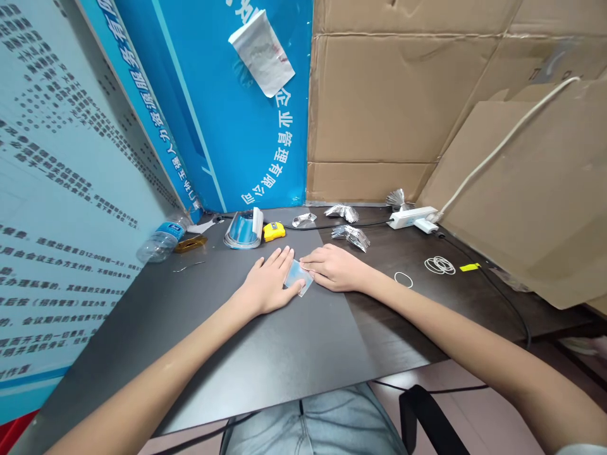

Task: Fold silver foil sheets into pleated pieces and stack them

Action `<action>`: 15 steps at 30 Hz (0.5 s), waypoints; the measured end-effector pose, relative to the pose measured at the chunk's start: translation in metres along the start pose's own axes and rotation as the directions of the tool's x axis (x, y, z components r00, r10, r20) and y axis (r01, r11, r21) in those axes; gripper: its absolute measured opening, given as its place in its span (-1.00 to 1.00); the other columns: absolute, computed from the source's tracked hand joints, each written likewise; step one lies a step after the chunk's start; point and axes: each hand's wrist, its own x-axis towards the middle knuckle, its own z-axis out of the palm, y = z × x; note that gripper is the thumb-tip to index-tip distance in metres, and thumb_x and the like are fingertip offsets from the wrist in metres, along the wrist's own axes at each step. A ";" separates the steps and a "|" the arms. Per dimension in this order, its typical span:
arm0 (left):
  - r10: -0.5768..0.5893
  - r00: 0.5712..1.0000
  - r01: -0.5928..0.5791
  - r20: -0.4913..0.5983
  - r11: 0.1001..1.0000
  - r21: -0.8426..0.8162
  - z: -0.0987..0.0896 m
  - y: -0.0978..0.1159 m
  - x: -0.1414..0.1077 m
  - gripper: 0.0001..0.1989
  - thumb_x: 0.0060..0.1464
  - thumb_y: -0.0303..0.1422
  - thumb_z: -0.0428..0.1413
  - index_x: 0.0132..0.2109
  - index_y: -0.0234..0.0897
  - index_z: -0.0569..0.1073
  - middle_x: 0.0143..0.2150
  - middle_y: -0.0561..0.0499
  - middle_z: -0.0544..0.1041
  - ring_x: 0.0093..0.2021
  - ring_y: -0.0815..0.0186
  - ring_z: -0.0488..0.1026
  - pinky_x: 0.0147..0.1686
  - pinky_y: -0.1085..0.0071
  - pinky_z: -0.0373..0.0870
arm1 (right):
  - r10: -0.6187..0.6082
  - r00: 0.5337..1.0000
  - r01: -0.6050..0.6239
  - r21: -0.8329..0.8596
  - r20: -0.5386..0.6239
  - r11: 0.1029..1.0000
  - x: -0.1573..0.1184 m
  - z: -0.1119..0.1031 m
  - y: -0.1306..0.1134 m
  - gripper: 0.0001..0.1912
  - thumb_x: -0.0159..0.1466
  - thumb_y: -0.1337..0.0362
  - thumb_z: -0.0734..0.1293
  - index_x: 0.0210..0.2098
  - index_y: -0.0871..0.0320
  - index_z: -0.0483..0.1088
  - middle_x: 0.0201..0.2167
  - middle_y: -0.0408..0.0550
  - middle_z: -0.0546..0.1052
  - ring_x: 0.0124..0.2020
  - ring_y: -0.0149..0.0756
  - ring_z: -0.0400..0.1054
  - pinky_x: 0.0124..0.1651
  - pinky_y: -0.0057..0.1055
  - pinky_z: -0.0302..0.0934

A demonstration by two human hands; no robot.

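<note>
Translucent sheet [296, 272], one — left hand [272, 283] flat over its edge, right hand [334, 268] curled, grip unclear — one tape measure [274, 232] beyond

Left hand [271, 282] flat on grey surface [265, 360], thumb down on small translucent bluish sheet [296, 275]! Right hand [336, 268] opposite, fingertips [304, 266] at sheet's right edge. Beyond them, yellow tape measure [274, 232] just beside curled blue-and-white stack [243, 230]. Silver foil bundles [351, 238] behind right hand, white power strip [411, 218] farther right. White rings [439, 265] lie beyond right forearm [427, 311]; clear bottle [159, 245] on its side, far left, beside printed panel [57, 208].
</note>
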 end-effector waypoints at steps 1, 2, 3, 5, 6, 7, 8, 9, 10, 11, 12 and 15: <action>-0.002 1.000 0.002 0.000 1.000 -0.002 0.000 0.000 0.000 -0.09 0.31 0.20 -0.27 0.56 -0.34 -0.07 0.58 -0.16 -0.15 0.56 -0.10 -0.14 0.41 -0.23 -0.02 | -0.006 1.000 0.006 -0.019 0.004 1.000 -0.001 -0.001 -0.001 -0.60 0.50 0.23 0.16 0.18 0.22 0.48 0.12 0.13 0.58 0.09 -0.09 0.46 0.06 -0.13 0.25; -0.002 1.000 0.002 0.000 1.000 -0.003 0.000 0.000 0.000 -0.09 0.31 0.20 -0.27 0.56 -0.33 -0.07 0.58 -0.15 -0.15 0.57 -0.10 -0.14 0.41 -0.24 -0.03 | -0.012 1.000 0.012 -0.036 0.005 0.999 -0.003 -0.002 -0.003 -0.60 0.49 0.25 0.16 0.18 0.22 0.48 0.11 0.13 0.59 0.08 -0.09 0.46 0.05 -0.13 0.24; -0.002 1.000 0.002 0.001 1.000 -0.003 0.000 0.000 0.000 -0.09 0.31 0.20 -0.26 0.56 -0.32 -0.08 0.58 -0.15 -0.15 0.57 -0.10 -0.14 0.41 -0.24 -0.03 | -0.019 1.000 0.019 -0.050 0.001 0.999 -0.006 -0.002 -0.004 -0.60 0.49 0.26 0.16 0.17 0.22 0.49 0.10 0.14 0.59 0.07 -0.08 0.46 0.05 -0.13 0.24; 0.000 1.000 0.000 0.001 1.000 -0.002 0.000 0.001 0.000 -0.10 0.31 0.19 -0.26 0.56 -0.31 -0.08 0.58 -0.14 -0.16 0.57 -0.11 -0.14 0.41 -0.24 -0.03 | -0.032 0.999 0.031 -0.075 -0.011 0.997 -0.015 -0.004 -0.007 -0.60 0.47 0.30 0.16 0.16 0.23 0.50 0.09 0.14 0.59 0.06 -0.08 0.46 0.06 -0.12 0.23; 0.001 1.000 -0.001 0.001 1.000 -0.003 0.000 0.001 0.000 -0.10 0.31 0.19 -0.25 0.56 -0.31 -0.08 0.58 -0.14 -0.16 0.56 -0.11 -0.14 0.41 -0.24 -0.03 | -0.039 0.999 0.038 -0.087 -0.016 0.995 -0.020 -0.006 -0.009 -0.60 0.46 0.32 0.16 0.16 0.24 0.50 0.09 0.14 0.59 0.05 -0.07 0.46 0.07 -0.11 0.22; 0.002 1.000 -0.002 0.000 1.000 -0.004 0.000 0.001 0.000 -0.10 0.31 0.18 -0.25 0.56 -0.30 -0.08 0.58 -0.14 -0.16 0.56 -0.11 -0.14 0.41 -0.24 -0.03 | -0.046 0.999 0.044 -0.099 -0.017 0.994 -0.026 -0.007 -0.010 -0.60 0.45 0.33 0.17 0.15 0.25 0.50 0.10 0.13 0.59 0.04 -0.07 0.46 0.07 -0.10 0.22; 0.002 1.000 -0.002 0.000 1.000 -0.005 -0.001 0.001 0.000 -0.11 0.31 0.18 -0.25 0.56 -0.30 -0.08 0.58 -0.14 -0.16 0.56 -0.11 -0.14 0.41 -0.24 -0.03 | -0.055 0.998 0.053 -0.107 -0.014 0.993 -0.031 -0.009 -0.011 -0.60 0.44 0.34 0.17 0.15 0.26 0.51 0.10 0.13 0.59 0.03 -0.07 0.47 0.07 -0.09 0.23; 0.003 1.000 -0.003 -0.001 1.000 -0.005 -0.001 0.001 0.000 -0.11 0.31 0.18 -0.25 0.56 -0.30 -0.07 0.58 -0.14 -0.16 0.56 -0.12 -0.14 0.41 -0.24 -0.03 | -0.064 0.998 0.062 -0.106 -0.010 0.992 -0.036 -0.010 -0.012 -0.59 0.44 0.35 0.17 0.16 0.26 0.50 0.11 0.12 0.59 0.02 -0.07 0.47 0.07 -0.09 0.23; 0.004 1.000 -0.004 -0.001 1.000 -0.006 -0.001 0.001 0.000 -0.11 0.31 0.17 -0.24 0.56 -0.30 -0.07 0.58 -0.14 -0.16 0.56 -0.12 -0.15 0.40 -0.25 -0.03 | -0.073 0.997 0.071 -0.099 -0.007 0.993 -0.040 -0.012 -0.012 -0.59 0.43 0.35 0.18 0.17 0.26 0.50 0.11 0.11 0.59 0.02 -0.08 0.47 0.07 -0.09 0.23; 0.005 1.000 -0.005 -0.001 1.000 -0.006 -0.001 0.001 0.000 -0.11 0.31 0.17 -0.24 0.56 -0.31 -0.06 0.58 -0.14 -0.16 0.56 -0.12 -0.15 0.40 -0.25 -0.03 | -0.081 0.997 0.080 -0.086 -0.004 0.993 -0.042 -0.013 -0.013 -0.58 0.42 0.36 0.18 0.17 0.25 0.50 0.12 0.11 0.58 0.01 -0.09 0.48 0.08 -0.09 0.24; 0.006 1.000 -0.006 -0.002 1.000 -0.006 -0.001 0.001 0.000 -0.12 0.32 0.16 -0.23 0.56 -0.32 -0.06 0.58 -0.15 -0.15 0.56 -0.13 -0.15 0.40 -0.25 -0.02 | -0.088 0.996 0.088 -0.069 -0.002 0.994 -0.044 -0.014 -0.013 -0.59 0.42 0.36 0.18 0.16 0.23 0.51 0.12 0.11 0.58 0.01 -0.09 0.48 0.09 -0.08 0.24; 0.014 1.000 -0.014 -0.022 1.000 -0.011 0.000 0.001 -0.001 -0.13 0.33 0.14 -0.22 0.55 -0.33 -0.05 0.58 -0.17 -0.15 0.56 -0.13 -0.15 0.40 -0.26 -0.02 | -0.071 0.997 0.072 0.041 -0.016 0.997 -0.039 -0.017 -0.009 -0.63 0.41 0.34 0.20 0.05 0.20 0.57 0.07 0.08 0.61 0.03 -0.09 0.48 0.14 -0.08 0.24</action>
